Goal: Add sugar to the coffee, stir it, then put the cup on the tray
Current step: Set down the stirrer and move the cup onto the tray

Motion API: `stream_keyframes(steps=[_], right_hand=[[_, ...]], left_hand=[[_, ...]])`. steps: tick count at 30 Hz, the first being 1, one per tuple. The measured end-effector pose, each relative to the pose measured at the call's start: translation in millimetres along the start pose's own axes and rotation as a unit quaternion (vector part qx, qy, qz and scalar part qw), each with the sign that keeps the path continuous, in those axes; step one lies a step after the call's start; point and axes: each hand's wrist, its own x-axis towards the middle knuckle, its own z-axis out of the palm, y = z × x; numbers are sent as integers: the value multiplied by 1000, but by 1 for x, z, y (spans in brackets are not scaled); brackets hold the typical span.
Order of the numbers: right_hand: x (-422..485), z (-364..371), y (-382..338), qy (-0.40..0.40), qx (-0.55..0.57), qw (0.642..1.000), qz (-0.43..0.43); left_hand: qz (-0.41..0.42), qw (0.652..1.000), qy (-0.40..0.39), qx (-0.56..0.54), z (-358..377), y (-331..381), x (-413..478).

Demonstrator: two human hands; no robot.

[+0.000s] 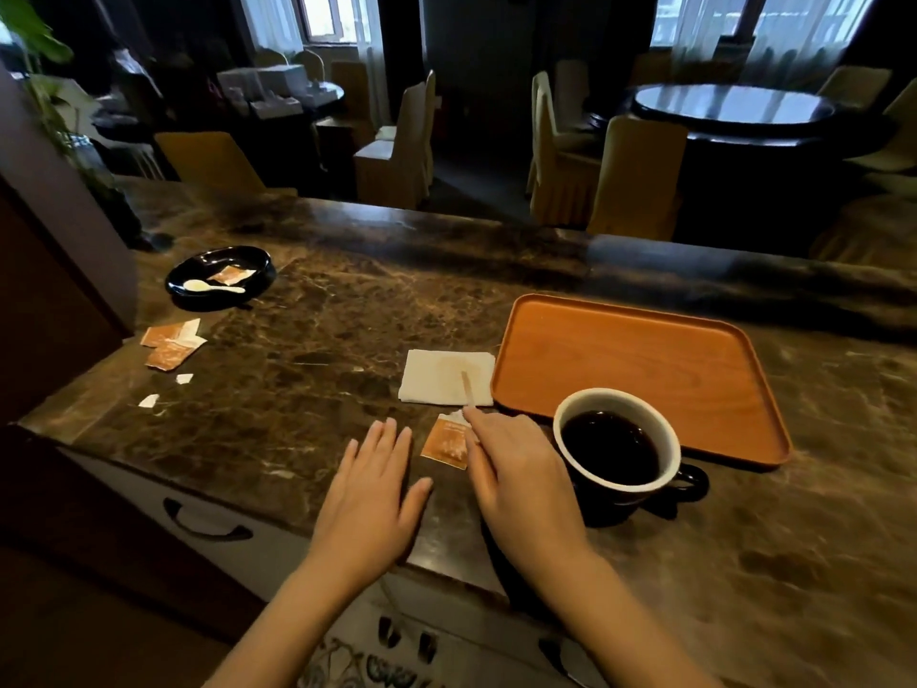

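A dark cup (pixel 595 504) with a white inside holds black coffee and stands on the marble counter, just in front of the orange wooden tray (pixel 645 369). The tray has nothing on it. My right hand (pixel 516 469) lies left of the cup, its fingers pinching a thin wooden stir stick (pixel 466 389). The stick's far end rests on a stained white napkin (pixel 436 379). A torn orange sugar packet (pixel 446 441) lies between my hands. My left hand (pixel 372 494) rests flat on the counter with its fingers spread and nothing in it.
A black dish (pixel 188 285) at the far left holds a white spoon (pixel 206 288) and a packet. More orange packets (pixel 171 342) and white paper scraps (pixel 149 400) lie near the left edge. Chairs and tables stand beyond the counter.
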Motion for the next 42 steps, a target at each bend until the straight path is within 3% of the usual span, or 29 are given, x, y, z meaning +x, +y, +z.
stream_keyframes(steps=[9,19,23,27,29,31,34,38,42], right_hand=[[-16,37,18,-20,-78,993,89],[-21,33,19,-36,-60,990,120],[-30,10,6,8,-29,995,100],[-50,-41,1,138,-33,989,49],[-54,-63,16,192,-62,976,85],[-52,-74,41,210,-94,954,193],[-52,-82,80,146,-87,924,343],[-49,-83,96,58,70,930,355],[-53,-85,96,45,169,919,352]], left_hand=[[13,999,35,27,10,0,-1],[24,999,24,36,12,0,-1],[25,999,20,42,12,0,0],[42,998,10,44,10,5,-2],[35,998,-1,53,10,4,0],[20,998,-22,61,9,-1,3],[0,996,-65,54,6,2,7],[-30,997,-60,39,5,18,6],[-33,998,-18,44,8,21,0]])
